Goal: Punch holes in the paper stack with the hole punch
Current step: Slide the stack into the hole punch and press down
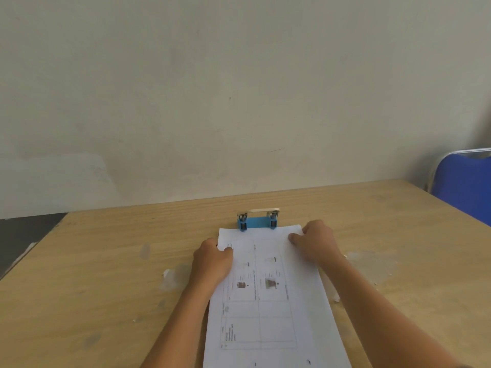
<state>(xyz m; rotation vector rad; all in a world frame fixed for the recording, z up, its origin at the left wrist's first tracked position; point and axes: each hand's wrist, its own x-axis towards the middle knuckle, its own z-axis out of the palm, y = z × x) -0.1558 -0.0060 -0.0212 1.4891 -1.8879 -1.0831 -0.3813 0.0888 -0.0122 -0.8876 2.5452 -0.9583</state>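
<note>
A white printed paper stack (268, 309) lies lengthwise on the wooden table, its far edge tucked into the slot of a blue hole punch (258, 219) with a pale lever on top. My left hand (212, 261) grips the stack's left edge near the far end, thumb on top. My right hand (314, 241) holds the far right corner, thumb pressed on the sheet. Neither hand touches the punch.
The wooden table (106, 274) carries scuffed pale patches and small paper scraps. A plain wall rises just behind the table's far edge. A blue chair (463, 187) stands at the right, beyond the table corner. Dark floor shows at the left.
</note>
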